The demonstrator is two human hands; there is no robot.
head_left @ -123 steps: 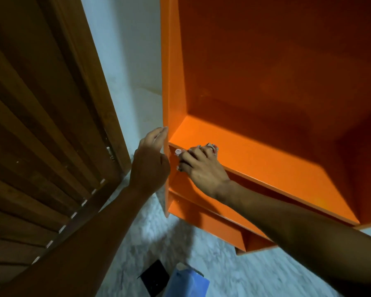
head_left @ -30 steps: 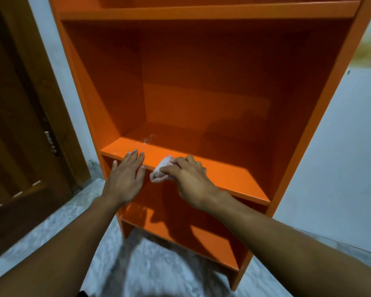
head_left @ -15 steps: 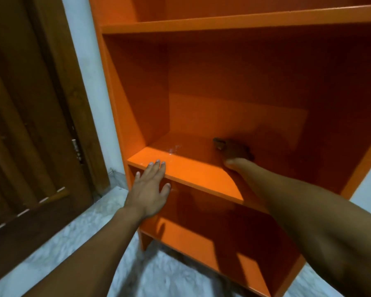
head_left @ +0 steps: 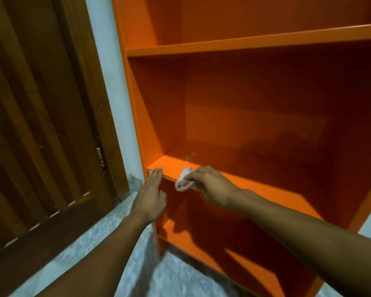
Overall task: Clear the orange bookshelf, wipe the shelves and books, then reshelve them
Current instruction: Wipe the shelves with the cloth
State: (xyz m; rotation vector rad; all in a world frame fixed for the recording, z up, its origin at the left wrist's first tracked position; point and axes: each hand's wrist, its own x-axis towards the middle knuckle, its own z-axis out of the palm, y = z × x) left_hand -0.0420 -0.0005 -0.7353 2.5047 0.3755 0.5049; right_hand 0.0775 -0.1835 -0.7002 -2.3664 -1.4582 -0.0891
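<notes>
A pale marbled floor (head_left: 107, 249) lies nearest, with a dark wooden door (head_left: 41, 125) on the left and a strip of white wall (head_left: 114, 99) between it and the orange bookshelf (head_left: 255, 125). Two bare forearms reach in from below. The left hand (head_left: 149, 198) is spread flat and open, fingertips touching the front left corner of the middle shelf (head_left: 266, 189), gripping nothing. The right hand (head_left: 210, 185) is curled closed around one small white cloth (head_left: 183, 179), pressing it at that shelf's front edge — just beside the left hand. Three shelf boards show, all bare; a faint whitish smear (head_left: 190, 158) sits farther back on the middle one.
</notes>
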